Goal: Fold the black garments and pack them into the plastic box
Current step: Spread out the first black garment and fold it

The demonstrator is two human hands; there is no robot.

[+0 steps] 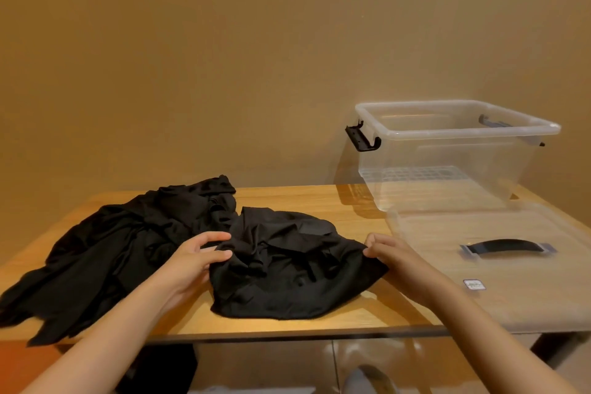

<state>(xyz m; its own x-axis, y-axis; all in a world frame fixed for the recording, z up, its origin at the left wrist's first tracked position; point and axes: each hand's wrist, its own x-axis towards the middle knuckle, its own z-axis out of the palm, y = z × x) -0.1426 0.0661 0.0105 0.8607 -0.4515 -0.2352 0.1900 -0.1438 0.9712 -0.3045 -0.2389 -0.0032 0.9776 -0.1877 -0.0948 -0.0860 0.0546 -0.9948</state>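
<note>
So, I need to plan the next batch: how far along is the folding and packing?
Barely started. Done: the plastic box stands open and empty, its lid flat on the table in front. In hand: the left grip and right grip pinch one crumpled black garment. Left: folding it, the black pile beside it, and packing everything.

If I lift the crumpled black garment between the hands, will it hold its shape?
Probably not: the black garment lies in soft, creased folds, so it should sag between the left hand and right hand. It looks thin, so likely light.
</note>
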